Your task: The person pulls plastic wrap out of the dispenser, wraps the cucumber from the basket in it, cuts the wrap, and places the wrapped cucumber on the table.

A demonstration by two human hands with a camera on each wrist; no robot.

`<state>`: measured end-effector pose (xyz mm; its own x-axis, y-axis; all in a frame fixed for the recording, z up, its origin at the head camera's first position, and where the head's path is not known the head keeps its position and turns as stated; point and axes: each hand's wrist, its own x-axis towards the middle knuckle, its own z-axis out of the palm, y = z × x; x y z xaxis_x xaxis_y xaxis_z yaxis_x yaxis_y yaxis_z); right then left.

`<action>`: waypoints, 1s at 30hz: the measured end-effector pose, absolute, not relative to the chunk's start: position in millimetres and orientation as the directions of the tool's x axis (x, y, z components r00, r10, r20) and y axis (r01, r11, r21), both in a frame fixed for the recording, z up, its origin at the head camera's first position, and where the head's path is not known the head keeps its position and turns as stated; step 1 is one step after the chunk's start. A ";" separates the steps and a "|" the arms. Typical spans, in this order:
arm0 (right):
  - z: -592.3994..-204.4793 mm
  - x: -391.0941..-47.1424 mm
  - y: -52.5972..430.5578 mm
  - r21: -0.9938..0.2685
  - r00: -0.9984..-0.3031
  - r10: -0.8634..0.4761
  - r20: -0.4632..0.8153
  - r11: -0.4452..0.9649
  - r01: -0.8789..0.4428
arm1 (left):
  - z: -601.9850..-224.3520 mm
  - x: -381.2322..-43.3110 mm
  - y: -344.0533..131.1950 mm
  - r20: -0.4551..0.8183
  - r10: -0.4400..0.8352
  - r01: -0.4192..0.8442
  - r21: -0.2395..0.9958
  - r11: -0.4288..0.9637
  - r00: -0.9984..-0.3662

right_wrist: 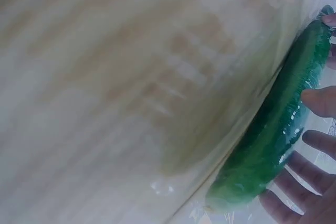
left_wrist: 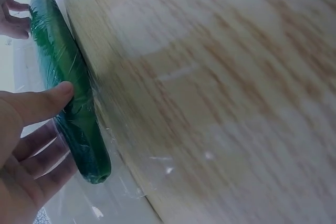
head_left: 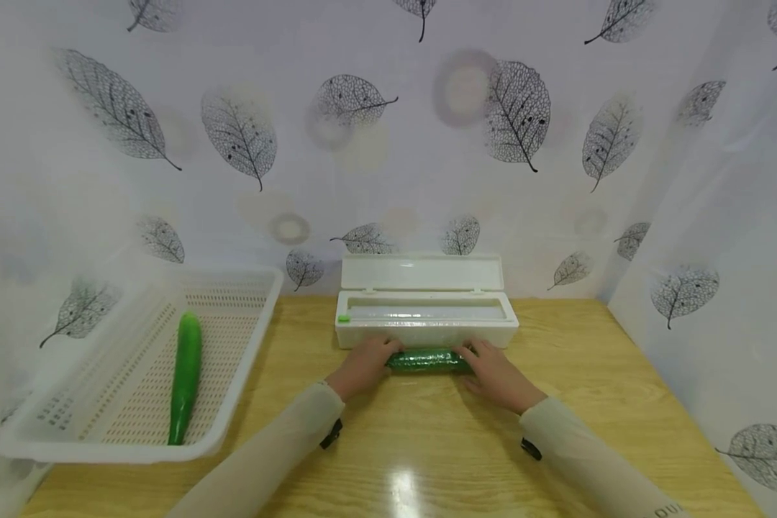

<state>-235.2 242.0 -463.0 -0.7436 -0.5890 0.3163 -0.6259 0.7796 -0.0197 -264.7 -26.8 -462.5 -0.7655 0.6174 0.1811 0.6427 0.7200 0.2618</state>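
Left hand (head_left: 365, 365) and right hand (head_left: 497, 375) grasp the long green film-wrapped cucumber (head_left: 426, 360) — likely firm, slippery, best held near both ends.

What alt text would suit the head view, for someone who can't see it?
The left hand and right hand hold the two ends of a film-wrapped cucumber on a wood-grain table. Behind it, a white box stands with its lid open; at the left, another cucumber lies in a white basket.
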 end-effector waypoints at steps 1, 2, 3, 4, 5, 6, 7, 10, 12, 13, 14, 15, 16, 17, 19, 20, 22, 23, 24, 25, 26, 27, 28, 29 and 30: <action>-462.1 -234.9 242.2 -0.026 -0.753 -0.587 0.297 0.784 -0.621 | -462.1 -264.0 -26.5 0.176 0.617 0.641 0.256 0.723 -0.767; -460.9 -234.6 242.2 -0.033 -0.763 -0.584 0.279 0.788 -0.615 | -461.6 -263.4 -26.2 0.172 0.617 0.640 0.252 0.726 -0.768; -459.8 -234.5 242.4 -0.041 -0.773 -0.579 0.259 0.793 -0.608 | -461.2 -262.9 -25.9 0.167 0.617 0.638 0.246 0.730 -0.769; -458.7 -234.5 242.4 -0.046 -0.783 -0.573 0.242 0.799 -0.599 | -460.8 -262.4 -25.7 0.165 0.614 0.635 0.243 0.733 -0.772; -457.4 -234.6 242.3 -0.057 -0.793 -0.566 0.227 0.805 -0.590 | -460.4 -262.2 -25.4 0.162 0.610 0.630 0.241 0.738 -0.776; -456.2 -234.9 242.3 -0.064 -0.802 -0.558 0.213 0.811 -0.581 | -460.1 -262.1 -25.1 0.162 0.605 0.626 0.239 0.742 -0.779; -455.4 -235.3 242.4 -0.069 -0.809 -0.551 0.204 0.816 -0.574 | -460.0 -262.1 -24.8 0.163 0.600 0.622 0.242 0.745 -0.783; -453.5 -236.8 243.1 -0.078 -0.816 -0.543 0.198 0.821 -0.565 | -459.7 -262.6 -24.3 0.174 0.589 0.614 0.243 0.751 -0.789; -453.4 -237.7 243.8 -0.074 -0.814 -0.544 0.204 0.820 -0.567 | -459.5 -263.2 -23.8 0.180 0.585 0.612 0.240 0.754 -0.791; -453.6 -238.2 244.3 -0.073 -0.814 -0.543 0.208 0.821 -0.566 | -459.8 -263.8 -23.6 0.183 0.584 0.612 0.239 0.754 -0.791; -453.8 -238.4 244.8 -0.079 -0.817 -0.538 0.206 0.823 -0.562 | -459.9 -264.3 -23.3 0.186 0.583 0.612 0.235 0.755 -0.791; -454.0 -238.6 245.5 -0.086 -0.823 -0.532 0.201 0.827 -0.555 | -459.8 -264.6 -23.1 0.187 0.581 0.611 0.237 0.756 -0.792; -454.3 -238.8 246.0 -0.091 -0.827 -0.527 0.194 0.830 -0.550 | -460.1 -264.8 -23.1 0.190 0.579 0.610 0.236 0.756 -0.792; -454.4 -238.9 246.3 -0.104 -0.834 -0.521 0.184 0.833 -0.543 | -460.2 -265.0 -23.2 0.193 0.577 0.609 0.240 0.756 -0.794; -454.2 -239.0 247.3 -0.143 -0.848 -0.506 0.159 0.838 -0.527 | -460.6 -265.1 -23.7 0.203 0.575 0.610 0.245 0.753 -0.792; -453.7 -239.2 247.8 -0.172 -0.852 -0.501 0.149 0.836 -0.521 | -460.8 -265.0 -23.9 0.208 0.574 0.610 0.250 0.752 -0.792; -452.7 -240.3 249.3 -0.225 -0.860 -0.490 0.141 0.830 -0.510 | -461.7 -265.3 -24.6 0.223 0.575 0.617 0.252 0.746 -0.787; -452.0 -240.5 250.1 -0.249 -0.866 -0.480 0.138 0.829 -0.500 | -462.1 -265.7 -24.9 0.229 0.576 0.619 0.252 0.744 -0.785; -451.6 -240.9 251.3 -0.263 -0.869 -0.474 0.140 0.828 -0.494 | -462.3 -265.8 -25.3 0.237 0.578 0.623 0.250 0.741 -0.781; -451.5 -241.4 252.4 -0.269 -0.869 -0.472 0.144 0.827 -0.494 | -462.7 -266.2 -25.7 0.242 0.579 0.626 0.251 0.738 -0.779; -451.2 -241.6 253.5 -0.270 -0.871 -0.468 0.151 0.828 -0.492 | -463.2 -266.7 -26.0 0.245 0.579 0.628 0.251 0.737 -0.778; -451.6 -241.9 255.1 -0.253 -0.870 -0.466 0.159 0.833 -0.493 | -463.4 -267.1 -26.2 0.248 0.580 0.629 0.249 0.736 -0.776; -452.2 -242.3 256.7 -0.230 -0.868 -0.468 0.169 0.837 -0.496 | -463.6 -267.4 -26.5 0.249 0.580 0.630 0.249 0.735 -0.775; -452.7 -242.5 258.3 -0.207 -0.863 -0.472 0.182 0.839 -0.503 | -463.6 -267.6 -26.7 0.249 0.581 0.631 0.249 0.735 -0.775; -453.6 -243.0 260.2 -0.187 -0.859 -0.475 0.192 0.841 -0.508 | -463.6 -267.6 -26.8 0.248 0.582 0.632 0.250 0.734 -0.774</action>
